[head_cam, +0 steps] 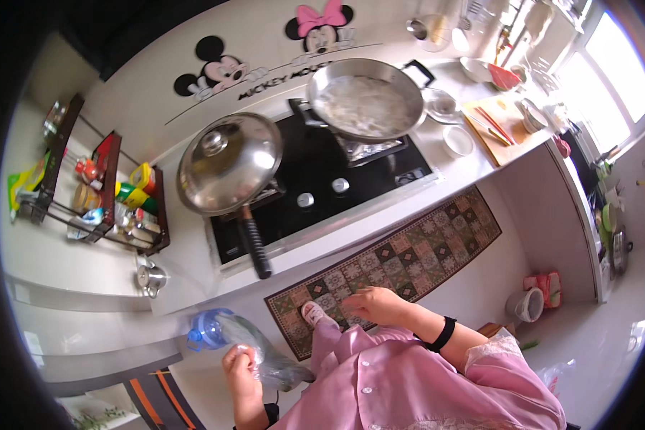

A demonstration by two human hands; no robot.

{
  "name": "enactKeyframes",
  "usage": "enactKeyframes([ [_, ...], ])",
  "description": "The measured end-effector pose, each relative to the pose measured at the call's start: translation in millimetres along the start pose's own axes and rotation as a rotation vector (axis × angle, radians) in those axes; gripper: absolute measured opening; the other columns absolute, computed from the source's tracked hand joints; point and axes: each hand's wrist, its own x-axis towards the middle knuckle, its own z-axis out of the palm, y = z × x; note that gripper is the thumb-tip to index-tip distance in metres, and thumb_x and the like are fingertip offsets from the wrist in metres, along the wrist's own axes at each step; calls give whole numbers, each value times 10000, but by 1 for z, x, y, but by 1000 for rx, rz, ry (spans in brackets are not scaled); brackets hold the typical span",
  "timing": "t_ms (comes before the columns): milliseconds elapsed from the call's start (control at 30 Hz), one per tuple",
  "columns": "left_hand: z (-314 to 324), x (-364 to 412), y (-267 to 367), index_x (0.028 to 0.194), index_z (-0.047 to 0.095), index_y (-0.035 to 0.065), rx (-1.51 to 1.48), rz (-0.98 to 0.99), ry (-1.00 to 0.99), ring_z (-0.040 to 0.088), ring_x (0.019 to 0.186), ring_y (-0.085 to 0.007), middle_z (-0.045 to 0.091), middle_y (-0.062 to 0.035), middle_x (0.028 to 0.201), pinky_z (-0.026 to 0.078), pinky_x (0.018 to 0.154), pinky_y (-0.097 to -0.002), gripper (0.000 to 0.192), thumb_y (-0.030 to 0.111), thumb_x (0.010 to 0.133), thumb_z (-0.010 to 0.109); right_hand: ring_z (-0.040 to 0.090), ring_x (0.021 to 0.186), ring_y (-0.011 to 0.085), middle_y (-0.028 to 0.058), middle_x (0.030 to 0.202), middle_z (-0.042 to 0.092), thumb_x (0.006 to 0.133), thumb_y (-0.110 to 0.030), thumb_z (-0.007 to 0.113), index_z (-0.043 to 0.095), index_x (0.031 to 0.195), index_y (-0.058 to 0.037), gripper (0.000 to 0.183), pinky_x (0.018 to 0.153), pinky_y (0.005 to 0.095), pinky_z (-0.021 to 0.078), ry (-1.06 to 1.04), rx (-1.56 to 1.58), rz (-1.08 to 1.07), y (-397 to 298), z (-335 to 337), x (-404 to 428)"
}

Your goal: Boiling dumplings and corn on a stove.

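Observation:
My left hand [242, 365], low in the view, is closed on the gathered top of a clear plastic bag [271, 352] that hangs beside my legs; something dark green shows inside it. My right hand [379, 306] is held in front of my body over the patterned mat, its fingers slightly bent, with nothing seen in it. Beyond both hands stands a black gas hob [322, 183]. On its left sits a wok with a steel lid [228, 164] and a black handle [256, 247]; on its right, a large steel pan [365, 99] holds whitish, cloudy liquid.
Right of the hob are a small white bowl [458, 141] and a wooden cutting board [521, 129] with red chopsticks. A spice rack [110, 188] stands at left. On the floor are a large blue water bottle [209, 329], a patterned mat [441, 242] and a bin [525, 305].

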Motion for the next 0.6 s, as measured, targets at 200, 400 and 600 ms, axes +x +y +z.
enactKeyframes([
  [200, 134, -52, -49, 623, 528, 43, 173, 24, -235, 334, 497, -70, 446, 8, 575, 227, 473, -233, 144, -2, 720, 432, 659, 911, 314, 148, 1031, 672, 850, -255, 686, 454, 1402, -169, 605, 782, 416, 543, 141, 115, 61, 54, -59, -125],
  [400, 303, -112, -82, 637, 563, 62, 327, -35, -599, 383, 516, -51, 482, 32, 579, 250, 486, -216, 168, 28, 752, 446, 507, 1085, 354, 173, 1155, 513, 706, -189, 800, 138, 1535, -146, 1061, 927, 408, 468, 446, 103, 160, 69, -148, -234],
  [600, 476, -158, -127, 747, 631, -10, 677, 409, -1100, 626, 722, -208, 621, -113, 726, 489, 660, -324, 127, 12, 764, 507, 553, 1037, 352, 154, 1119, 510, 627, -188, 832, 293, 1485, -221, 1015, 860, 409, 510, 669, 136, 285, 114, -195, -298],
])
